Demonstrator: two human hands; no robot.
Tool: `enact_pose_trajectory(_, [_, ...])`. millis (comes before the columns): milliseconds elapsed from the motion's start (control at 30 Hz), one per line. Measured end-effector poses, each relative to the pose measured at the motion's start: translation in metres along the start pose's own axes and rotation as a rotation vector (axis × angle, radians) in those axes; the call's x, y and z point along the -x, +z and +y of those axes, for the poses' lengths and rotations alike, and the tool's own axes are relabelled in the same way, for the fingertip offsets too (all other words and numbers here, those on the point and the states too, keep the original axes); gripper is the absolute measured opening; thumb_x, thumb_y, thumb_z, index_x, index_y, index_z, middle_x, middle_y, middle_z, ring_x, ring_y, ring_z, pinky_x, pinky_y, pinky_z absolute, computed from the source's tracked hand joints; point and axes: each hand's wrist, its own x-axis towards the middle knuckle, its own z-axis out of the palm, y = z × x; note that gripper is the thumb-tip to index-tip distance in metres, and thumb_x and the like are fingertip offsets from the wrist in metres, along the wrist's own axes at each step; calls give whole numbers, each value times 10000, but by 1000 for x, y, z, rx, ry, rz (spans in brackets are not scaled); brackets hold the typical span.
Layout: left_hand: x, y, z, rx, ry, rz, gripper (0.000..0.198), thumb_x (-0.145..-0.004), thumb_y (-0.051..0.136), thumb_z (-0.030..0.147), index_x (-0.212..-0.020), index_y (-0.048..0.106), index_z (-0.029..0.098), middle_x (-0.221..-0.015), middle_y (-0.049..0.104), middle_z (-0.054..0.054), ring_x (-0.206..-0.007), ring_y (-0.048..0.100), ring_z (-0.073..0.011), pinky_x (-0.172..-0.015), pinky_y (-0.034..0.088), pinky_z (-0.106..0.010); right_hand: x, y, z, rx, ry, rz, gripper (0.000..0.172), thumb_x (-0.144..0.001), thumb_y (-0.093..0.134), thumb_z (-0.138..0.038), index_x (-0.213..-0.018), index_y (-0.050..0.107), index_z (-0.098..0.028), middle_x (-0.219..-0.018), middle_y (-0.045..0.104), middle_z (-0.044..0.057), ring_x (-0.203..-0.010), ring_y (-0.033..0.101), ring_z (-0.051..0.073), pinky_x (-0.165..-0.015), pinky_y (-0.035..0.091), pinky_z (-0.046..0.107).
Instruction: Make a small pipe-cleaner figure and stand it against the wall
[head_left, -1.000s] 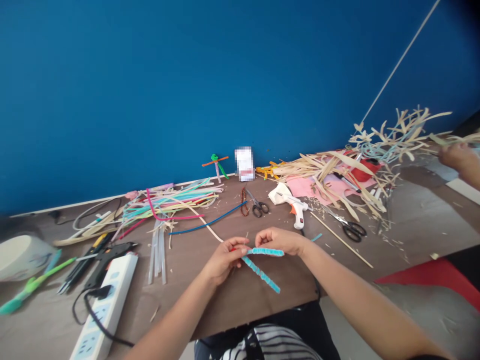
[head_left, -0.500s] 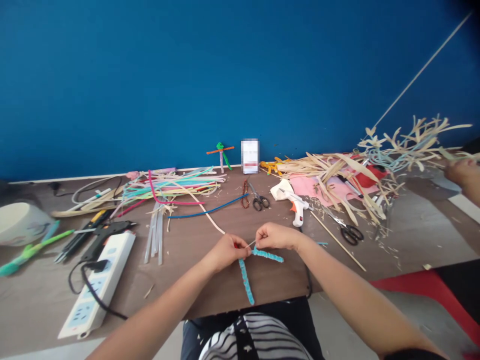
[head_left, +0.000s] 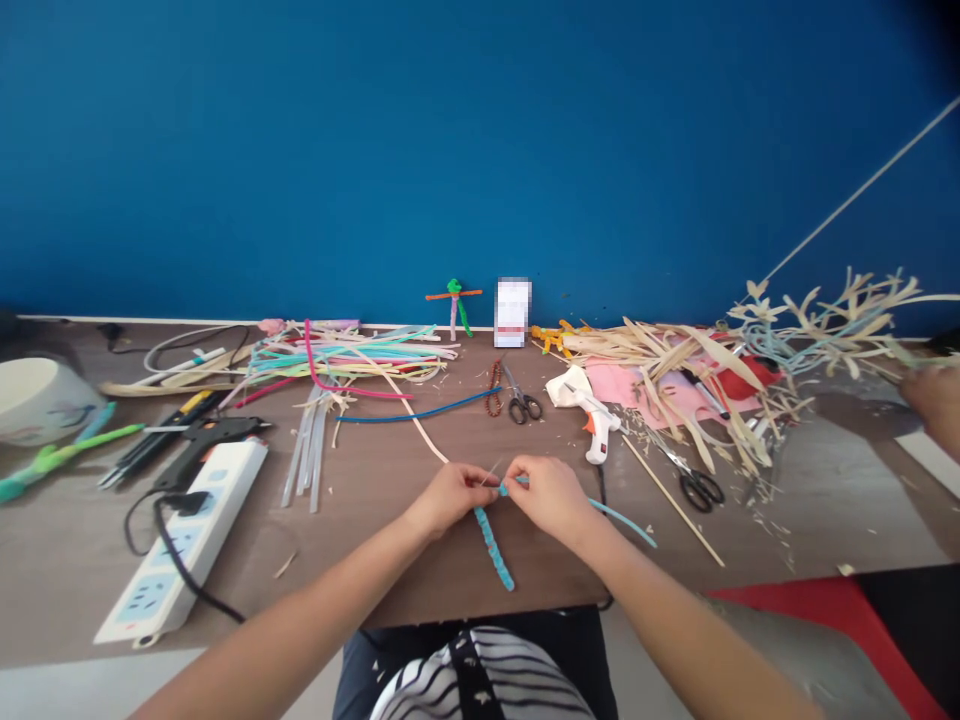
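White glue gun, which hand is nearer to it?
Right. The right hand sits below and left of the white glue gun; the left hand lies farther left.

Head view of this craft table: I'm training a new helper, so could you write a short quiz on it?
1. True or false: the left hand and the right hand are both at the turquoise pipe cleaner.
2. What colour is the glue gun beside the white power strip? A) black B) white C) red
3. Fill in the blank: next to the black-handled scissors lies a brown string of ____.

Key: 1 true; 2 A; 3 beads
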Motion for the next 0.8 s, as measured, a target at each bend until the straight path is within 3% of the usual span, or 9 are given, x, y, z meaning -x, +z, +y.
enact_pose_trajectory(300, [-15, -27, 7, -68, -22, -184, 350, -546, 576, 189, -887, 594, 111, -527, 550, 35, -408, 393, -63, -382, 274, -177, -10, 6, 17, -365, -34, -177, 174, -659, 551, -291, -713, 684, -194, -656, 655, 16, -621, 562, 147, -524, 353, 208])
enact_pose_trajectory(367, [-18, -34, 11, -105, 96, -114, 367, -551, 595, 199, -908, 583, 117, -635, 600, -5, -513, 486, -94, -454, 359, -195, -12, 14, 19, -507, -4, -161, 180, -658, 541, -280, -672, 675, -160, -623, 644, 23, -577, 545, 137, -506, 354, 207])
enact_pose_trajectory(467, [-11, -37, 18, -200, 405, 222, 333, -586, 601, 222, -910, 588, 146, -871, 615, -58, -761, 543, -152, -638, 422, -248, -14, 28, 20, -769, 93, -69, 167, -635, 556, -267, -639, 652, -130, -585, 626, 19, -524, 514, 117, -501, 364, 210])
enact_pose_trajectory(533, [2, -31, 19, -240, 523, 395, 242, -674, 539, 256, -887, 592, 156, -883, 608, -60, -791, 540, -160, -681, 418, -264, -15, 36, 19, -920, 161, 23, 158, -615, 582, -270, -633, 644, -126, -574, 618, 13, -519, 505, 110, -515, 374, 215])
enact_pose_trajectory(567, [9, -26, 19, -226, 518, 395, 201, -715, 496, 272, -842, 595, 151, -813, 612, -54, -733, 546, -153, -651, 421, -258, -15, 39, 18, -982, 186, 67, 157, -606, 595, -275, -629, 642, -126, -571, 614, 10, -517, 501, 107, -518, 376, 216])
enact_pose_trajectory(633, [22, -12, 14, -166, 437, 249, 215, -755, 446, 288, -820, 588, 141, -695, 611, -45, -618, 549, -146, -581, 426, -250, -14, 43, 14, -1076, 230, 131, 177, -597, 614, -299, -627, 640, -126, -541, 594, 4, -489, 481, 100, -485, 363, 212])
enact_pose_trajectory(700, [29, 1, 7, -115, 407, 131, 239, -763, 439, 266, -913, 582, 146, -786, 636, -64, -682, 577, -160, -653, 439, -269, -12, 45, 8, -1142, 262, 187, 210, -594, 625, -331, -638, 641, -126, -497, 563, -3, -447, 452, 92, -430, 332, 203])
enact_pose_trajectory(800, [26, 14, 0, -60, 441, 186, 292, -761, 447, 243, -1013, 567, 155, -952, 619, -93, -891, 552, -194, -816, 394, -314, -9, 46, -2, -1216, 282, 276, 251, -595, 631, -363, -679, 647, -127, -466, 536, -11, -413, 425, 85, -382, 292, 195])
